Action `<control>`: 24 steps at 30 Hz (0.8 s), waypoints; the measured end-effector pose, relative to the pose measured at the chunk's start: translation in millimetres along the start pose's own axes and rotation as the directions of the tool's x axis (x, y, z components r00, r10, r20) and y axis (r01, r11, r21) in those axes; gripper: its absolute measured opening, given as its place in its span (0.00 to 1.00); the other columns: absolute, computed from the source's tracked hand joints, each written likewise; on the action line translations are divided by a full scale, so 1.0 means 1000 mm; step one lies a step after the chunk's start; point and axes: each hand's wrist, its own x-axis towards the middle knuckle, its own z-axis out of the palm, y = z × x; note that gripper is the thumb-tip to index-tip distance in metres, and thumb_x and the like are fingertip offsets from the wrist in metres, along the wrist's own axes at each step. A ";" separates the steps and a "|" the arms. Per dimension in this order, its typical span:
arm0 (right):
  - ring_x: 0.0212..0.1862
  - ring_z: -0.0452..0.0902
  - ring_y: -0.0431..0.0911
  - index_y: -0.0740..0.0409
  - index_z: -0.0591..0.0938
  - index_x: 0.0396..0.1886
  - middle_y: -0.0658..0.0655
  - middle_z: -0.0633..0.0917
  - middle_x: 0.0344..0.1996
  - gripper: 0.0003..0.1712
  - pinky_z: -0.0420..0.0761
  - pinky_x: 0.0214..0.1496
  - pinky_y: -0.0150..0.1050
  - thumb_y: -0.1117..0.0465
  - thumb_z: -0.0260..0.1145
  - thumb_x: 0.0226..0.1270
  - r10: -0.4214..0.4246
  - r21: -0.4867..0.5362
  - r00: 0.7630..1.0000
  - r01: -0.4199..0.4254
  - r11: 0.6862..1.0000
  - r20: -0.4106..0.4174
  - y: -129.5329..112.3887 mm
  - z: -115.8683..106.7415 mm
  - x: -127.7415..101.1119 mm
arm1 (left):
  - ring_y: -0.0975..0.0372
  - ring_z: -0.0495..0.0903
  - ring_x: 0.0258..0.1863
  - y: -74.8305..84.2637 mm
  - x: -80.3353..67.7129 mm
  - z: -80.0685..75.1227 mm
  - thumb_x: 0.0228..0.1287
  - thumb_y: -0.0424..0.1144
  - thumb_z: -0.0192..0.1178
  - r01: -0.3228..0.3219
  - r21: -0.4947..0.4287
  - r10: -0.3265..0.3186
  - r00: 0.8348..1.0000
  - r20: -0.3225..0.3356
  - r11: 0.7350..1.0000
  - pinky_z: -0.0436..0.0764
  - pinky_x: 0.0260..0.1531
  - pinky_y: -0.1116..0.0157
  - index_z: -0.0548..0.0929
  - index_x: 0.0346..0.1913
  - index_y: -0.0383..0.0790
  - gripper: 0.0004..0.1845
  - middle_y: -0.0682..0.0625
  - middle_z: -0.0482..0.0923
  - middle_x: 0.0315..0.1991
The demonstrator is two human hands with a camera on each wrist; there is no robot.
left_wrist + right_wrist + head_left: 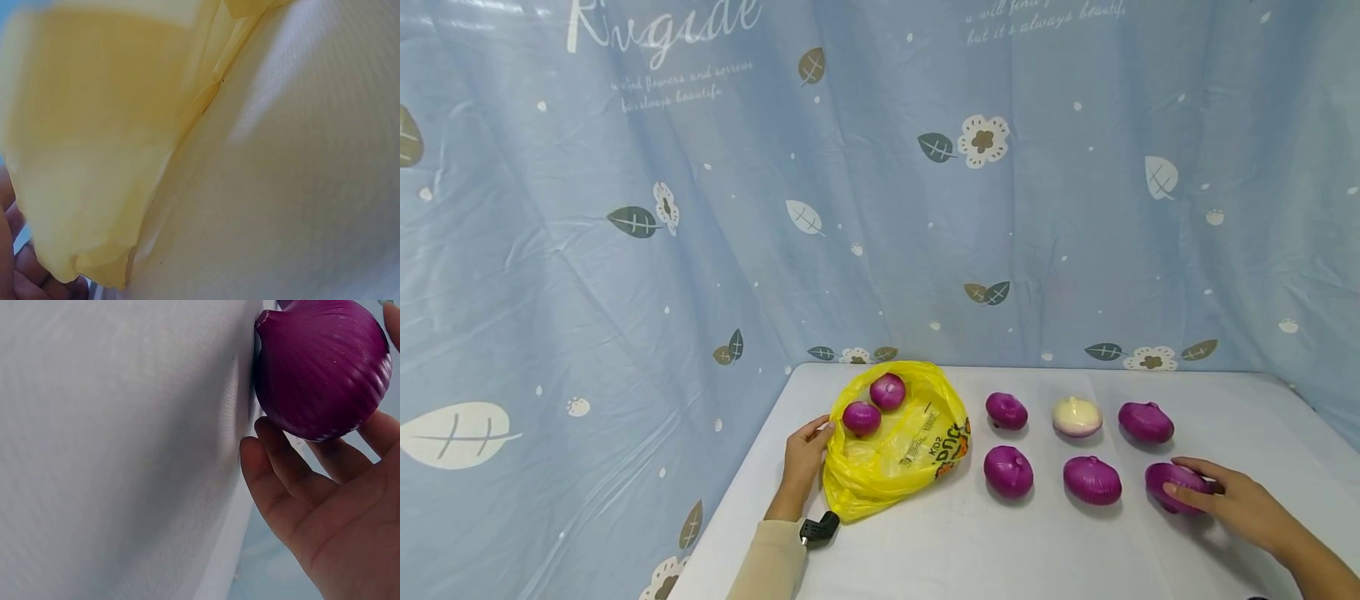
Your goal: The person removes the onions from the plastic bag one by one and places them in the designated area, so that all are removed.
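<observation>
On the white counter (925, 550), to our right, we are gripping a purple onion (1180, 482) with our right hand (1243, 504), the thumb lying along its near side and the fingers reaching round behind. The right wrist view is showing its pointed tip facing the pale cloth; whether the onion is resting on it, we cannot tell.

Well apart on the left, we are pinching the rim of a yellow bag (880, 487) with our left hand (805, 454). The bag is lying on its side, its mouth gaping toward us, and two onions (861, 419) are sitting inside, near our fingers. A black device (820, 528) is jutting from our left sleeve (769, 562), just beside the bag's lower corner.

Between the bag and our right hand, five more are waiting in two rows — two purple ones (1009, 472) in front, level with the gripped one, and behind them a purple one (1006, 411), a white one (1077, 414) and another purple one (1146, 422). Beyond the counter we are facing a blue curtain (880, 192) — leaves, flowers and white lettering are patterning it.
</observation>
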 end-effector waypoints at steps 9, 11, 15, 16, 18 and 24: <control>0.52 0.70 0.74 0.75 0.65 0.66 0.82 0.69 0.57 0.47 0.79 0.42 0.62 0.36 0.56 0.70 -0.034 -0.043 0.998 0.032 0.999 -0.050 -0.002 -0.007 -0.003 | 0.57 0.71 0.36 -0.001 -0.001 0.000 0.64 0.52 0.64 -0.002 0.003 0.002 1.000 0.001 1.000 0.73 0.31 0.70 0.84 0.56 0.44 0.22 0.47 0.76 0.35; 0.54 0.69 0.75 0.76 0.65 0.65 0.82 0.68 0.59 0.46 0.79 0.43 0.63 0.36 0.54 0.71 -0.037 -0.042 0.997 0.035 0.999 -0.063 -0.004 -0.010 -0.003 | 0.57 0.71 0.36 -0.002 -0.001 0.000 0.64 0.52 0.65 -0.001 0.005 0.001 1.000 0.000 1.000 0.72 0.31 0.70 0.84 0.56 0.44 0.22 0.47 0.75 0.34; 0.57 0.66 0.76 0.76 0.64 0.66 0.82 0.65 0.61 0.47 0.78 0.43 0.63 0.35 0.53 0.71 -0.025 -0.010 0.996 0.024 1.000 -0.087 -0.011 -0.017 -0.004 | 0.57 0.71 0.36 -0.001 -0.001 0.000 0.64 0.51 0.65 -0.003 -0.003 0.003 1.000 0.000 1.000 0.73 0.31 0.70 0.84 0.56 0.43 0.21 0.47 0.76 0.35; 0.57 0.66 0.76 0.76 0.63 0.66 0.82 0.65 0.62 0.47 0.78 0.43 0.63 0.35 0.53 0.71 -0.024 -0.001 0.995 0.024 1.000 -0.096 -0.013 -0.018 -0.004 | 0.57 0.71 0.36 -0.001 -0.001 -0.001 0.65 0.50 0.64 -0.005 -0.005 0.005 1.000 0.000 1.000 0.73 0.31 0.70 0.84 0.56 0.43 0.21 0.47 0.76 0.36; 0.57 0.66 0.76 0.75 0.63 0.67 0.82 0.65 0.61 0.47 0.78 0.42 0.63 0.35 0.53 0.71 -0.034 0.001 0.991 0.035 0.999 -0.126 -0.018 -0.021 -0.005 | 0.57 0.72 0.36 0.000 -0.001 -0.001 0.65 0.50 0.64 -0.007 -0.011 0.007 1.000 0.002 1.000 0.74 0.32 0.70 0.84 0.56 0.43 0.21 0.46 0.77 0.36; 0.57 0.65 0.76 0.74 0.64 0.67 0.81 0.67 0.61 0.45 0.76 0.43 0.68 0.36 0.53 0.72 -0.083 0.000 0.980 0.084 0.996 -0.180 -0.034 -0.026 -0.004 | 0.57 0.72 0.36 0.001 -0.001 -0.001 0.65 0.50 0.64 -0.011 -0.011 0.011 1.000 0.004 1.000 0.75 0.31 0.71 0.84 0.56 0.43 0.21 0.46 0.78 0.37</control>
